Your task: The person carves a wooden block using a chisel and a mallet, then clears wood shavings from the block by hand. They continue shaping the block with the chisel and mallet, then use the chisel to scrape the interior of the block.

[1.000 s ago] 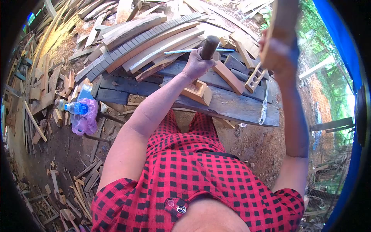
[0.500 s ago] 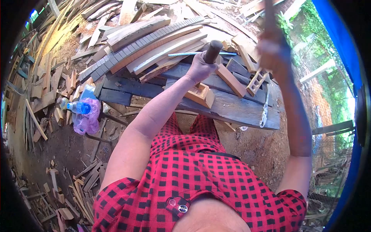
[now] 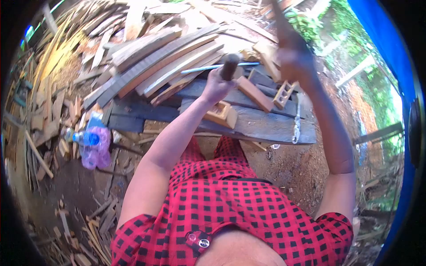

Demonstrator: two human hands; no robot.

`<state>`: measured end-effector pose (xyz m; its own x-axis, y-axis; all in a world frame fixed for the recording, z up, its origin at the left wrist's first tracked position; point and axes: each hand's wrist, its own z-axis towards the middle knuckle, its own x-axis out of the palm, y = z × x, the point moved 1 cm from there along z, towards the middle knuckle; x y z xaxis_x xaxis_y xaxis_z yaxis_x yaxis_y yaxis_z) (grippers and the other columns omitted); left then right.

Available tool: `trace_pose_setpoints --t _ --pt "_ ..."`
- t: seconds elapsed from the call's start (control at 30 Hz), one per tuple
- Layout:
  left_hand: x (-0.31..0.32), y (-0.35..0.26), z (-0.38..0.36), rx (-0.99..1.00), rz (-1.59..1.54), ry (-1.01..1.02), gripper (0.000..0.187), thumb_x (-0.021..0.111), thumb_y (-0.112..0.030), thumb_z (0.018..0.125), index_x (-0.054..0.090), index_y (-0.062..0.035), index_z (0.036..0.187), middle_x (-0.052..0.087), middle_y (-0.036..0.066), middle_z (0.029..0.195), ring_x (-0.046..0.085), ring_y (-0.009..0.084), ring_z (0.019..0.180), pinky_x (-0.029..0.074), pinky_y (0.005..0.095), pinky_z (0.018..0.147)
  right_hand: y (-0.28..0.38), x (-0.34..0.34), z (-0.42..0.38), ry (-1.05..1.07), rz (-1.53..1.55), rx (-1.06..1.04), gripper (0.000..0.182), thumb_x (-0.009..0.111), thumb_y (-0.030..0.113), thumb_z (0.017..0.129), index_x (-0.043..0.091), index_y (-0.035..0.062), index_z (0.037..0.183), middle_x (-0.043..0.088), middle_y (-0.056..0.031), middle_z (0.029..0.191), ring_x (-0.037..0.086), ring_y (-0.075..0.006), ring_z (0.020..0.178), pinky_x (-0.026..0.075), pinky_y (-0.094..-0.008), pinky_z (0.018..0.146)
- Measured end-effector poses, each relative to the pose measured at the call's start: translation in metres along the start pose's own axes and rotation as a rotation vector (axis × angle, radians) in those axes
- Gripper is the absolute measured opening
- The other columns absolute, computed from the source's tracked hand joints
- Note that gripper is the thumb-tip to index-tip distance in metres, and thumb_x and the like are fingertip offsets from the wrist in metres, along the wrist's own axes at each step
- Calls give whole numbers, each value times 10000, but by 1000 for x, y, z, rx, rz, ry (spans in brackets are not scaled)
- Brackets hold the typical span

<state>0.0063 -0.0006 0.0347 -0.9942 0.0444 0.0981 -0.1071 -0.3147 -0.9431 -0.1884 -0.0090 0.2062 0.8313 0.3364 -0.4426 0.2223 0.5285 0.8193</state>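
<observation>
My left hand (image 3: 218,86) is wrapped round the handle of a tool with a dark round top (image 3: 230,66), held upright over a wooden block with a hollow (image 3: 222,113) on the bench (image 3: 266,125). My right hand (image 3: 295,66) is raised above the bench's right side, closed round a long dark stick-like tool (image 3: 282,22), blurred by motion. Right of the block lie a reddish wooden piece (image 3: 255,94) and a small frame with square openings (image 3: 284,94). The lower end of the left tool is hidden.
Curved boards (image 3: 177,57) are stacked behind the bench. At the left are a pink plastic bag (image 3: 95,153) and a bottle (image 3: 86,138). A clear plastic strip (image 3: 297,124) lies at the bench's right end. Wood scraps (image 3: 95,226) cover the ground.
The whole view has shifted, so the bench and both hands appear further left. My right hand stays raised with its tool, and my left hand keeps its grip.
</observation>
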Motion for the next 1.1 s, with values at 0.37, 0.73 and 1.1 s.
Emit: trace_pose_setpoints --t 0.37,0.73,1.1 --pt "4 6 0 -50 -57 -15 185 700 -43 741 520 -83 762 507 -44 621 474 50 498 390 232 444 78 -2 6 -350 255 -64 796 762 227 634 444 0 1327 605 -123 1072 611 -203 947 490 -294 831" --pt "5 -3 -3 -59 -78 23 183 729 -81 755 560 -80 825 523 -44 647 478 34 517 392 222 447 56 -13 -8 -26 30 190 903 845 211 511 483 -9 1308 584 -140 1167 559 -243 1083 412 -301 945" --pt "3 0 -10 -28 -29 18 200 743 -61 757 544 -76 773 520 -53 657 466 42 576 396 243 521 -11 1 -39 -7 80 356 872 798 214 506 502 -17 1293 589 -156 1138 576 -245 1049 447 -318 921"
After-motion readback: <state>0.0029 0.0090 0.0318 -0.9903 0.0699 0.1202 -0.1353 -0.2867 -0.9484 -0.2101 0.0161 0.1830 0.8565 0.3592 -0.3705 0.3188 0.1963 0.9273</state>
